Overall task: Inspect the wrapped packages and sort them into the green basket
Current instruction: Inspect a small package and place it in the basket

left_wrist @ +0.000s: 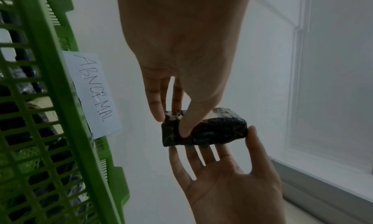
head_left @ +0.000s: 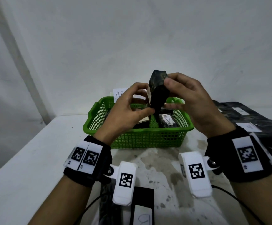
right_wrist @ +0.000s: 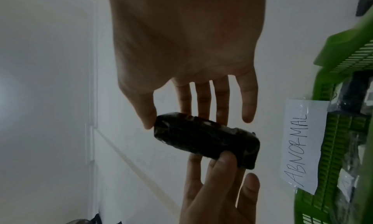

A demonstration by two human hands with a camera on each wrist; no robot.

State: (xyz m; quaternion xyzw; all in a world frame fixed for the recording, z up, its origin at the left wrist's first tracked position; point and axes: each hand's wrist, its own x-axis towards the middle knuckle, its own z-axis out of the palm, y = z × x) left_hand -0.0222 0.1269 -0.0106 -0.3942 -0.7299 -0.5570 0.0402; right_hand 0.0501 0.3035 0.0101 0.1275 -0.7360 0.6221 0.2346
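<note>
The green basket point(head_left: 138, 138) sat on the white table point(head_left: 26, 159), near the wall. Inside it lay several dark wrapped packages; one at the right point(head_left: 166, 121) bore a white label, another at the left point(head_left: 141, 123) was partly covered by the left hand. A white card point(left_wrist: 95, 93) at the basket's far rim read "ABNORMAL"; from the head view the hands hid most of it.

How many packages the basket held could not be made out. A dark sheet point(head_left: 252, 117) with white labels lay at the table's right edge, cut off by the frame, its writing too small to read. At the bottom edge another dark package point(head_left: 142, 208) with a white label was cut off too.

Both hands were raised over the basket, holding a black package point(head_left: 158, 93) upright between them. The left hand point(head_left: 128, 111) pinched its lower end with thumb and fingertips. The right hand point(head_left: 192, 99) held its upper end, thumb on one face, fingers spread behind the other.
</note>
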